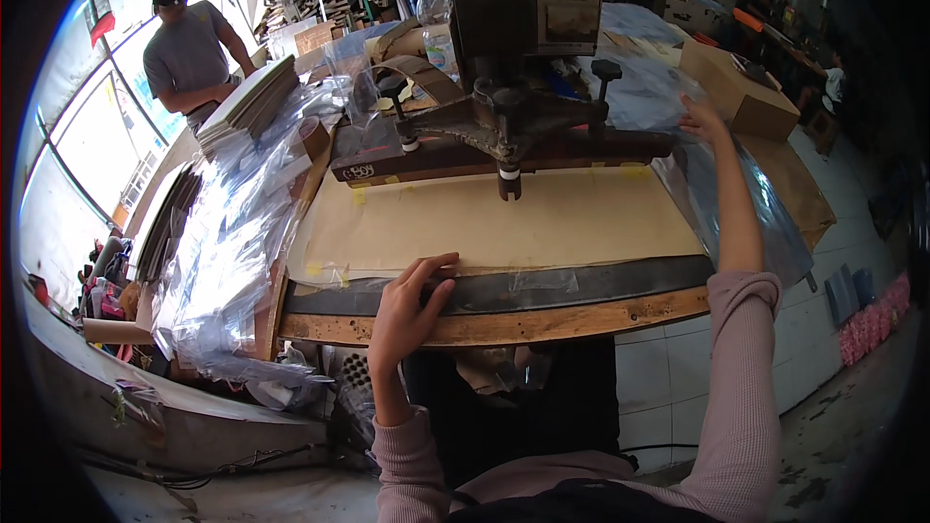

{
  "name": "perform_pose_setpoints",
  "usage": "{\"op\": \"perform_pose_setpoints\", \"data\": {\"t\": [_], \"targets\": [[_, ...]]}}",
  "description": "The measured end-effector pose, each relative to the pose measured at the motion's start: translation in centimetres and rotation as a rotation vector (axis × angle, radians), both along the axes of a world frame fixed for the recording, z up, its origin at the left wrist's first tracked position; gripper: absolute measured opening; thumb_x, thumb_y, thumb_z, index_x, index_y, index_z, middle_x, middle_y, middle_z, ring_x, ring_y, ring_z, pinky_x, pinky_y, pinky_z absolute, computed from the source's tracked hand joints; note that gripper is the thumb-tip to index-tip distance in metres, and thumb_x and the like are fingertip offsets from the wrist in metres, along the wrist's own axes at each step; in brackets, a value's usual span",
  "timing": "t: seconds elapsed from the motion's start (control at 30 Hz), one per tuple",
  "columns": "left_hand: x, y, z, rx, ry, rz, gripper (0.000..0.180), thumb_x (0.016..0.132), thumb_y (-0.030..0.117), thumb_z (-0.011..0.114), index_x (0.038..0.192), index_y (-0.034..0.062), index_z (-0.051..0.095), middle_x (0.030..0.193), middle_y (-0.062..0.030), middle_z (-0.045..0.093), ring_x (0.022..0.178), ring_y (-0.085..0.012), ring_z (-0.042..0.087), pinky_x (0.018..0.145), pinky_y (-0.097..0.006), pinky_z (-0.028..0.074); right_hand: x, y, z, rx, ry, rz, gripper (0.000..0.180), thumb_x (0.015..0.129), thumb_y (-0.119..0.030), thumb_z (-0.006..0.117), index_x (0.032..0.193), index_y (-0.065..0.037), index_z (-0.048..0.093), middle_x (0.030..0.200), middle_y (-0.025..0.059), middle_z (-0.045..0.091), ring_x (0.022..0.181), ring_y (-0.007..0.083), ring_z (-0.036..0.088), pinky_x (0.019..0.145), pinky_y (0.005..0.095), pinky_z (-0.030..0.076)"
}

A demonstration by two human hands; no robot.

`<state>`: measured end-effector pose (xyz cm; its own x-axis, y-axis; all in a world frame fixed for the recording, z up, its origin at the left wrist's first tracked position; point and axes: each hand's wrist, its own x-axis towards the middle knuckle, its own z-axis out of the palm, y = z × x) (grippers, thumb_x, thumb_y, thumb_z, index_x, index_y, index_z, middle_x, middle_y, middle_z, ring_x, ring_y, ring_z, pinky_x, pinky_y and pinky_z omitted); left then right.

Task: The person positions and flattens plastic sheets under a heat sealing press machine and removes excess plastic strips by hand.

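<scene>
Left hand (407,305) rests open and flat on the table's (504,327) front edge, right hand (702,119) pinches a clear plastic sheet (722,189) beside the press (504,136) (snagging risks tearing).

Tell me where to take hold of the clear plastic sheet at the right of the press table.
Probably by the upper edge of the clear plastic sheet, coming from the right, where the right hand already reaches it. It drapes loose over the table's right end, so that side is free, while the press arm blocks the left.
</scene>
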<state>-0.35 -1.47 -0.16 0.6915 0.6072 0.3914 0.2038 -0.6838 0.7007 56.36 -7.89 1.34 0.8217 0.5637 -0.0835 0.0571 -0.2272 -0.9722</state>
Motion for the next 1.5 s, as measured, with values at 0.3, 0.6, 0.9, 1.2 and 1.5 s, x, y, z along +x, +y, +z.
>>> {"op": "perform_pose_setpoints", "data": {"t": [0.3, 0.6, 0.9, 1.2, 1.5], "targets": [[-0.5, -0.5, -0.9, 0.181, -0.009, 0.020, 0.027, 0.084, 0.014, 0.056, 0.109, 0.0038, 0.055, 0.102, -0.0138, 0.060, 0.091, -0.0298, 0.060, 0.076, -0.035, 0.047, -16.6, -13.7, 0.1, -0.833, -1.118, 0.347, 0.071, 0.073, -0.060, 0.058, 0.097, 0.007, 0.059, 0.103, 0.0280, 0.056, 0.094, 0.0379, 0.056, 0.082, 0.0421, 0.044], [-0.1, 0.1, -1.2, 0.188, -0.073, -0.033, 0.026, 0.084, 0.014, 0.057, 0.107, 0.0023, 0.056, 0.101, -0.0145, 0.061, 0.092, -0.0309, 0.060, 0.077, -0.034, 0.046, -23.3, -15.2, 0.1, -0.867, -0.998, 0.105, 0.041, 0.088, -0.034, 0.050, 0.093, 0.006, 0.059, 0.093, 0.0293, 0.059, 0.087, 0.0402, 0.059, 0.073, 0.0425, 0.049], [-0.3, 0.0, -1.9, 0.145, -0.082, -0.047, 0.025, 0.085, 0.015, 0.056, 0.107, 0.0032, 0.056, 0.100, -0.0137, 0.062, 0.091, -0.0272, 0.062, 0.077, -0.033, 0.047, -21.7, -14.1, -2.6, -0.855, -1.538, 0.008, 0.010, 0.077, -0.001, 0.052, 0.075, 0.002, 0.062, 0.076, 0.0208, 0.063, 0.073, 0.0370, 0.064, 0.061, 0.0398, 0.054], [-0.4, 0.2, -1.8, 0.217, -0.092, -0.001, 0.024, 0.085, 0.017, 0.055, 0.104, 0.0028, 0.057, 0.100, -0.0142, 0.062, 0.090, -0.0309, 0.061, 0.077, -0.035, 0.047, -20.8, -17.8, 4.8, -0.862, -1.433, -0.321, 0.017, 0.085, -0.008, 0.043, 0.095, -0.002, 0.055, 0.082, 0.0180, 0.064, 0.080, 0.0340, 0.063, 0.064, 0.0452, 0.049], [0.0, -3.0, -1.9, 0.098, -0.239, -0.054, 0.022, 0.086, 0.012, 0.054, 0.104, 0.0013, 0.057, 0.099, -0.0141, 0.062, 0.090, -0.0286, 0.062, 0.076, -0.034, 0.050, -24.9, -30.1, 9.3, -0.042, -1.336, -0.734, 0.025, 0.093, -0.023, 0.045, 0.109, -0.007, 0.057, 0.089, 0.0099, 0.066, 0.083, 0.0243, 0.064, 0.071, 0.0332, 0.048]]}}
